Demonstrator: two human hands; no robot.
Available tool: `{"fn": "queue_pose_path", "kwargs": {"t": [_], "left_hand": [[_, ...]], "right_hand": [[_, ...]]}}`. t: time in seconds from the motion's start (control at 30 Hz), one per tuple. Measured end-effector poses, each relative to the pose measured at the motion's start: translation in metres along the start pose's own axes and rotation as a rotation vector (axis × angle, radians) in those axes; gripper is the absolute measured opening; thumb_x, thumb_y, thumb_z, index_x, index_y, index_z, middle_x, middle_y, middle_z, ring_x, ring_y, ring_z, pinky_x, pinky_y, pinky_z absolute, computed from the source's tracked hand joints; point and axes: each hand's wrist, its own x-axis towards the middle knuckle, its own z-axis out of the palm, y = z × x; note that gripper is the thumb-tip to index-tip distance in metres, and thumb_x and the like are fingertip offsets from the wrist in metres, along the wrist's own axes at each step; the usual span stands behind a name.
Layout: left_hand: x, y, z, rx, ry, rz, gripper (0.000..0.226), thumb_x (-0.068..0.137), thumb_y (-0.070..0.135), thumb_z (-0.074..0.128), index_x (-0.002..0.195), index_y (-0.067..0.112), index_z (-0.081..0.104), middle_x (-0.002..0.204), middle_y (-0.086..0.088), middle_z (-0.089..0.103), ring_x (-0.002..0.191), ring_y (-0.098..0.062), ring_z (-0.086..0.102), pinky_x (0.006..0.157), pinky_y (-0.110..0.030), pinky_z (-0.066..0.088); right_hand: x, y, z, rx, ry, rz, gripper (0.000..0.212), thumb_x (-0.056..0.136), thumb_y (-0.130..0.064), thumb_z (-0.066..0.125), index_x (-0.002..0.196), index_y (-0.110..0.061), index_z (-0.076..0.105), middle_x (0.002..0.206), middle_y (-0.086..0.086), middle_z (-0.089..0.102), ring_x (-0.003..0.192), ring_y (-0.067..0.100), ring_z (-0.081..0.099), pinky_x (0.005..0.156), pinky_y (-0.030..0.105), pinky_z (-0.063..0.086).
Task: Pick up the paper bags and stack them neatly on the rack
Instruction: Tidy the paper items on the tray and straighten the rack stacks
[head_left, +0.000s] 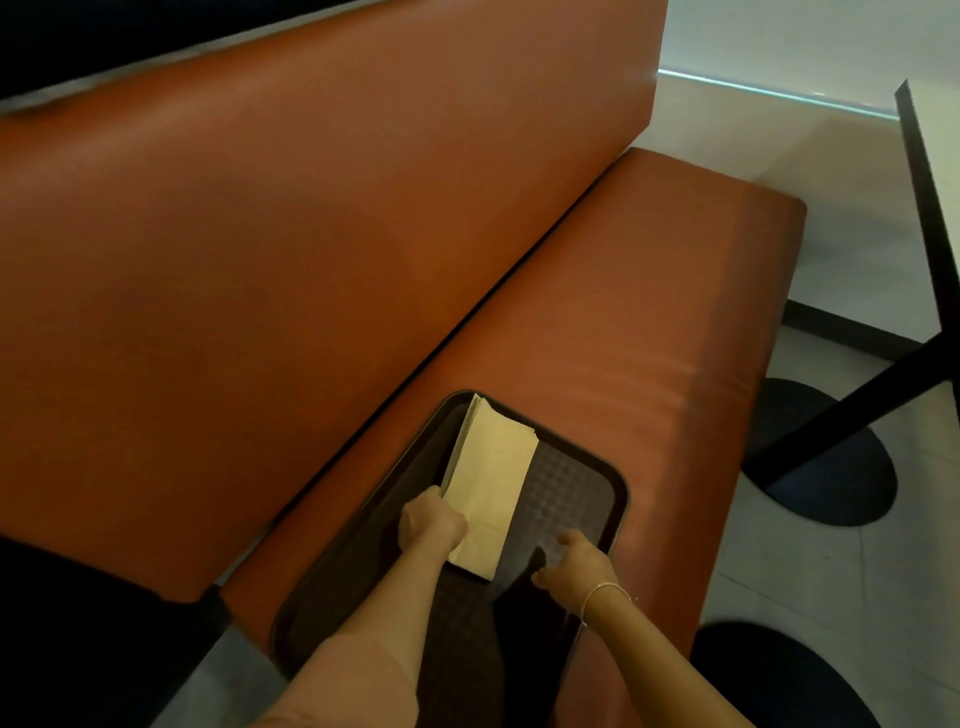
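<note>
Only unmarked paper bags (488, 483), gripped by left hand (431, 522).

We cannot see the fingers of the left hand (432, 522); they are hidden under the edge of the paper bags (491, 486). How many bags lie there, we cannot tell. The tray (597, 470) is partly covered by both forearms, and the table (930, 171) is cut by the right edge.
</note>
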Motion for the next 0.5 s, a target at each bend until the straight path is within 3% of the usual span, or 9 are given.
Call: {"fn": "queue_pose_path", "kwargs": {"t": [0.2, 0.37, 0.5], "left_hand": [[-0.035, 0.008, -0.015, -0.095, -0.004, 0.089, 0.066, 0.085, 0.02, 0.067, 0.143, 0.026, 0.035, 0.135, -0.006, 0.047, 0.123, -0.026, 0.047, 0.094, -0.036, 0.045], [-0.081, 0.017, -0.034, -0.419, -0.032, 0.172, 0.056, 0.079, 0.012, 0.074, 0.13, 0.019, 0.051, 0.121, -0.003, 0.057, 0.115, -0.024, 0.052, 0.095, -0.035, 0.048], [-0.145, 0.029, -0.046, -0.819, -0.047, 0.263, 0.046, 0.074, 0.001, 0.075, 0.115, 0.015, 0.06, 0.097, 0.003, 0.065, 0.097, -0.019, 0.061, 0.088, -0.036, 0.052]], "right_hand": [[-0.025, -0.008, -0.015, 0.007, 0.028, -0.067, 0.064, 0.088, -0.019, 0.061, 0.142, -0.012, 0.028, 0.123, 0.012, 0.053, 0.101, 0.02, 0.058, 0.08, 0.025, 0.05], [-0.063, -0.014, -0.037, 0.049, 0.053, -0.134, 0.066, 0.089, -0.024, 0.061, 0.143, -0.012, 0.026, 0.119, 0.01, 0.052, 0.088, 0.018, 0.056, 0.071, 0.026, 0.047], [-0.104, -0.007, -0.066, 0.188, 0.12, -0.216, 0.083, 0.082, -0.035, 0.068, 0.146, -0.012, 0.021, 0.137, 0.01, 0.046, 0.117, 0.025, 0.052, 0.087, 0.03, 0.045]]}}
